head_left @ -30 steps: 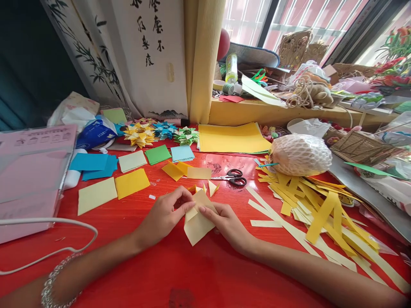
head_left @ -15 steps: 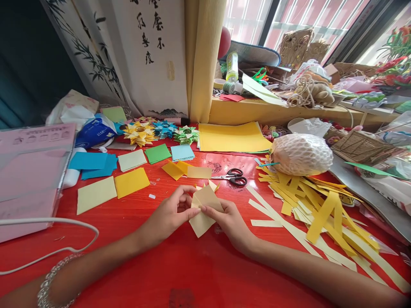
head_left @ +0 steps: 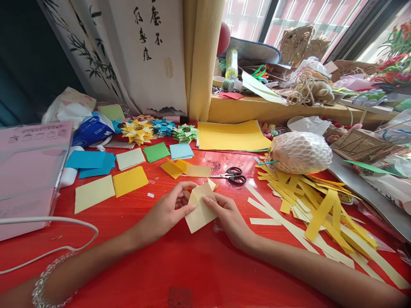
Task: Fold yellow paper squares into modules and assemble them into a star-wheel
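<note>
Between both hands, above the red table, is a pale yellow folded paper (head_left: pixel 201 216), tilted, with small pointed folds showing at its top edge. My left hand (head_left: pixel 175 205) pinches its left side, thumb on the front face and fingers curled behind. My right hand (head_left: pixel 226 214) is closed on the right side, thumb pressed flat against the front and fingers hidden behind the sheet. Just beyond the hands lie black-handled scissors (head_left: pixel 235 176) and a few yellow paper pieces (head_left: pixel 198 171).
Cut paper stacks, such as a yellow stack (head_left: pixel 130 182) and a green stack (head_left: pixel 156 152), lie to the left. Folded paper stars (head_left: pixel 137 131) sit behind them. Yellow paper strips (head_left: pixel 323 216) and a net-wrapped round object (head_left: pixel 300 152) are at right. A white cable (head_left: pixel 80 222) curves at lower left.
The folded paper has turned slightly, its lower corner swinging left. My right thumb has slid up and across its front face. The view has shifted a little.
</note>
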Demonstrator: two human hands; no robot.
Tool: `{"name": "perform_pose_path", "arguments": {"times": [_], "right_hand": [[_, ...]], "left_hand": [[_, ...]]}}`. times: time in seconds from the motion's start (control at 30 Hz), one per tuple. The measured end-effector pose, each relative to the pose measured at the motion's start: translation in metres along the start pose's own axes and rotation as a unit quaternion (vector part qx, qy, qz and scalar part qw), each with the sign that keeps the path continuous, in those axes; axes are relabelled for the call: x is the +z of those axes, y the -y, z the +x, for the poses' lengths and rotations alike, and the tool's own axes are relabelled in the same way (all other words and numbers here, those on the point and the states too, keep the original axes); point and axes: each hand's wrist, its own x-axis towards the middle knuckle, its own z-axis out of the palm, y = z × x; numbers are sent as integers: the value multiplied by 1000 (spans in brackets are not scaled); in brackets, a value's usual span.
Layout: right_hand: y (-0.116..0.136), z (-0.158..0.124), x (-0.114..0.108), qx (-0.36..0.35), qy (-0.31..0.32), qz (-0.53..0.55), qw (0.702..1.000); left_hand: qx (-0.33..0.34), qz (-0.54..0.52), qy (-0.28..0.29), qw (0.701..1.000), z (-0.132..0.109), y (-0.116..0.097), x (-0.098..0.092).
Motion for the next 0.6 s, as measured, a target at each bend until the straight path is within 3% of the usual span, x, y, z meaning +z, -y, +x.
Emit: {"name": "perform_pose_path", "arguments": {"times": [0.13, 0.47, 0.6], "right_hand": [[0, 0, 0, -11, 0, 34, 999], [-1, 2, 0, -30, 5, 77, 997], [-1, 2, -1, -22, -6, 65, 998]], "left_hand": [[39, 111, -38, 992, -3, -4, 1], [108, 219, 15, 970, 1, -3, -9], [148, 249, 13, 957, 3, 0, -11]]}}
